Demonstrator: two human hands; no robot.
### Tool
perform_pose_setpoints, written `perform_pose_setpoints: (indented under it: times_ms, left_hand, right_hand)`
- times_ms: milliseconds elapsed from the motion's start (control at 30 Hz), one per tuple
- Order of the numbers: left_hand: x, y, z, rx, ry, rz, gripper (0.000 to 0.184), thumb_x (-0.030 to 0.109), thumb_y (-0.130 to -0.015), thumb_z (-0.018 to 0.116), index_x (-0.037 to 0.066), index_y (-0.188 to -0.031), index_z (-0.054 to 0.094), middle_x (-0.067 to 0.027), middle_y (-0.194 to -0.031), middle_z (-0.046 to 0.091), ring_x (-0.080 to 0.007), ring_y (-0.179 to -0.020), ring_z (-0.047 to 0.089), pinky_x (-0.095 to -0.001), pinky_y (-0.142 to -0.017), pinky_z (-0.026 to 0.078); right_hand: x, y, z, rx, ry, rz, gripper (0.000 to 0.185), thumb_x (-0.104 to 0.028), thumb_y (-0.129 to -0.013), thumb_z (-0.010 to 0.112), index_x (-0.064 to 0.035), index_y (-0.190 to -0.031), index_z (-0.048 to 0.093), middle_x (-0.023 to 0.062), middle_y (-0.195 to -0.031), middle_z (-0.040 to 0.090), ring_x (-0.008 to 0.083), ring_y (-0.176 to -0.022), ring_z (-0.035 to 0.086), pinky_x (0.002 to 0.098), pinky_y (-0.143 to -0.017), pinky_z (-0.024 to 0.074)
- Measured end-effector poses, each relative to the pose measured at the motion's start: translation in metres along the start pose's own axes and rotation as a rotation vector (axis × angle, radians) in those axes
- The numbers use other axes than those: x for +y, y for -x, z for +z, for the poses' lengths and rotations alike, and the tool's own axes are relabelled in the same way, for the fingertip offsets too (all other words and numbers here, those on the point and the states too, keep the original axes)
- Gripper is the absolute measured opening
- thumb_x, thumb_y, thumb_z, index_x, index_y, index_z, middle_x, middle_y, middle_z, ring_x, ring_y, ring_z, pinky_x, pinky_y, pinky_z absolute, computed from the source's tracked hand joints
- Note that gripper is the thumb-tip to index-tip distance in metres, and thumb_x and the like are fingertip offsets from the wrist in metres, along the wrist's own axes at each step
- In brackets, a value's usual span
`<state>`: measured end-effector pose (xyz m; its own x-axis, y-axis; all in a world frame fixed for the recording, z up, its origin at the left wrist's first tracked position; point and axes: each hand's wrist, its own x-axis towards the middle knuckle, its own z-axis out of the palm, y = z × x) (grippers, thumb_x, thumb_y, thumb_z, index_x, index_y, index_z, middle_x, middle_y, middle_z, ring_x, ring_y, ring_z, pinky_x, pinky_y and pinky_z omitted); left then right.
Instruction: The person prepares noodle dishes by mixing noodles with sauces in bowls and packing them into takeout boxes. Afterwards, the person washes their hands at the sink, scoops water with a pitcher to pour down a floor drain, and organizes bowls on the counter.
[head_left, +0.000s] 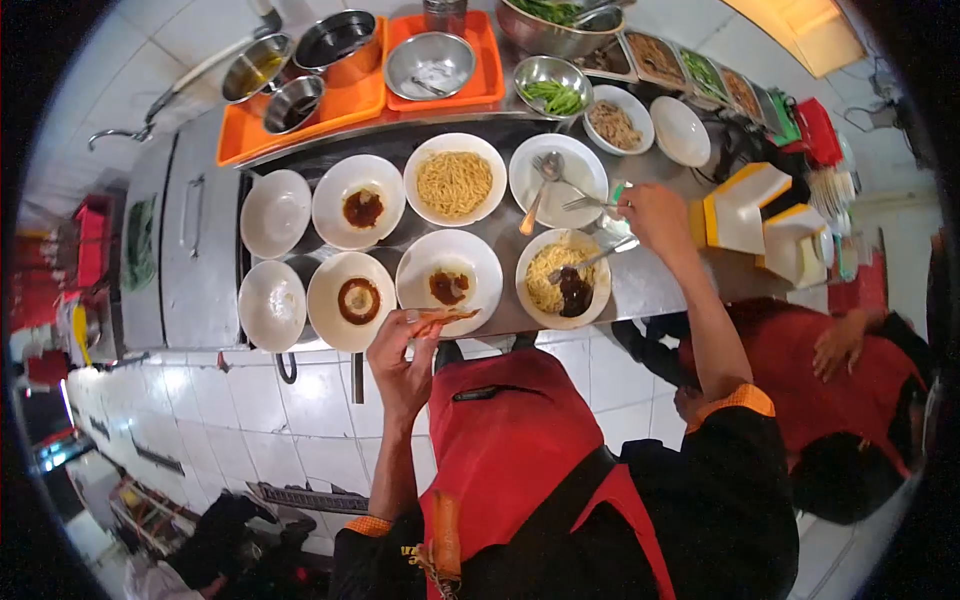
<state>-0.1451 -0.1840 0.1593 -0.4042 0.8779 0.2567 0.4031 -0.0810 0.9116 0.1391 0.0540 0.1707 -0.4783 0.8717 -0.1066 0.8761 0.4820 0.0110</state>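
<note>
My left hand [402, 368] pinches a thin orange-brown strip [445, 317] at the near edge of a white bowl with dark sauce [448, 283]. On the right, my right hand [655, 218] is closed on a fork [588, 201], its tines over a white bowl [558, 180] that holds a spoon [545, 180]. Nearer me stands a bowl of noodles with dark topping [568, 278], a utensil resting in it. Plain noodles [454, 184] fill another bowl at the back. Two more bowls [362, 202] [351, 301] hold dark sauce.
Two white bowls [275, 213] [272, 306] stand at the left. Orange trays [236, 140] with metal pots line the back, beside a bowl of greens [552, 88] and a bowl of meat [619, 120]. Open yellow-white boxes [746, 208] stand right. A co-worker's hand [842, 342] shows far right.
</note>
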Motion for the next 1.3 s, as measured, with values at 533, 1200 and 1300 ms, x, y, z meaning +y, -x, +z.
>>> perform_pose_setpoints:
  times_ms: [533,1200,1300]
  left_hand:
    - [-0.02,-0.022,-0.037,-0.107,0.166,-0.086,0.012,0.007,-0.086,0.06,-0.003,-0.091,0.065,-0.0082,-0.082,0.059,-0.0156,-0.075,0.054,-0.0247,-0.066,0.041]
    - [-0.008,-0.023,0.02,-0.187,0.225,-0.112,0.012,0.005,-0.09,0.056,-0.003,-0.091,0.064,-0.0039,-0.086,0.057,-0.0102,-0.077,0.052,-0.0216,-0.069,0.04]
    - [-0.003,-0.03,0.009,-0.135,0.258,-0.1,0.013,0.006,-0.09,0.055,-0.004,-0.091,0.064,-0.0046,-0.087,0.058,-0.0106,-0.078,0.052,-0.0224,-0.07,0.041]
  right_hand:
    - [-0.016,0.006,0.042,0.195,-0.175,0.198,0.011,-0.014,-0.08,0.06,-0.0122,-0.083,0.07,0.0112,-0.085,0.062,0.0294,-0.088,0.058,0.0429,-0.077,0.0403]
    - [-0.101,0.047,0.057,0.369,-0.971,0.048,0.01,-0.003,-0.083,0.061,-0.0001,-0.091,0.065,0.0122,-0.076,0.062,0.0195,-0.062,0.059,0.0282,-0.058,0.0452]
    - [-0.131,-0.015,0.044,0.514,-0.851,-0.099,0.011,-0.008,-0.082,0.058,-0.001,-0.089,0.063,0.0169,-0.086,0.062,0.0341,-0.076,0.061,0.0392,-0.066,0.048]
